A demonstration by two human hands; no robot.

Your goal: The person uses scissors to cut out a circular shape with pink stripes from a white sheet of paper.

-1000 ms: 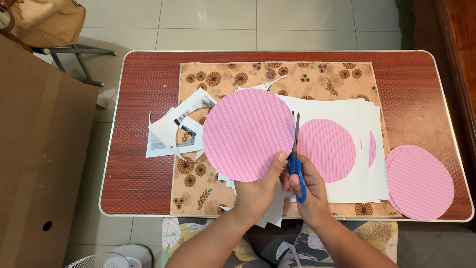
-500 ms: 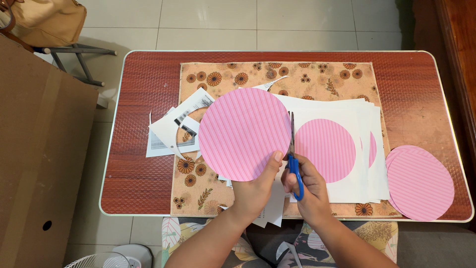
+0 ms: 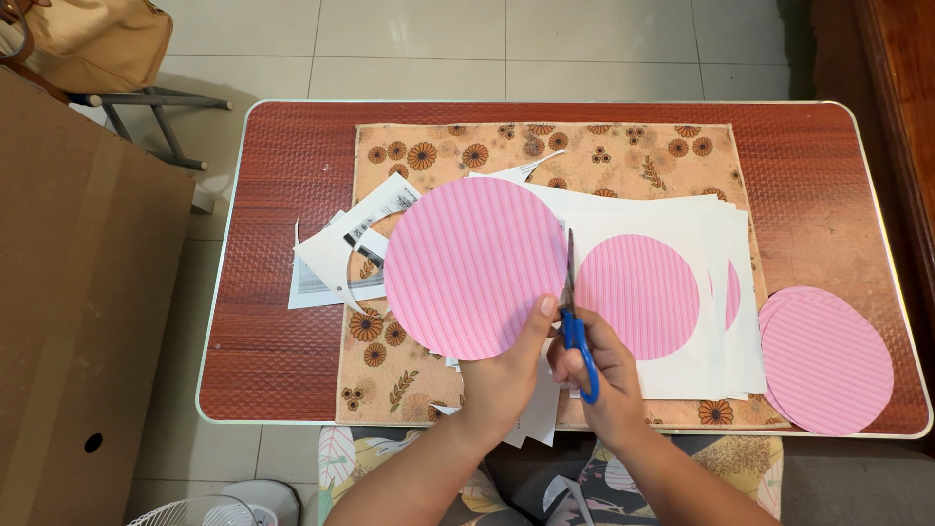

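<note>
1. Seen from above: a red-brown counter with a pale rim, standing on a tiled floor.
2. Spread over the middle of the counter: a tan cloth printed with brown flowers.
3. Left hand pinching the lower right edge of a large pink striped paper circle, thumb on top near the rim, fingers tucked beneath.
4. Pink circle held flat just above the cloth, left of centre, covering part of the scraps below.
5. Right hand closed around the blue handles of a pair of scissors, fingers through the loops.
6. Scissor blades pointing away from the body, lying along the right edge of the held circle; blades look nearly closed.
7. Just right of the scissors: a stack of white sheets, the top one printed with another pink striped circle, uncut.
8. Far right, at the counter's edge: a pile of cut pink circles, lying flat.
9. Left of the held circle: white paper scraps with dark printing, loosely heaped, partly on the cloth.
10. Left of the counter: a large brown cardboard sheet; top left, a tan bag on a metal frame.
11. Bottom edge: floral-patterned clothing on the lap.
</note>
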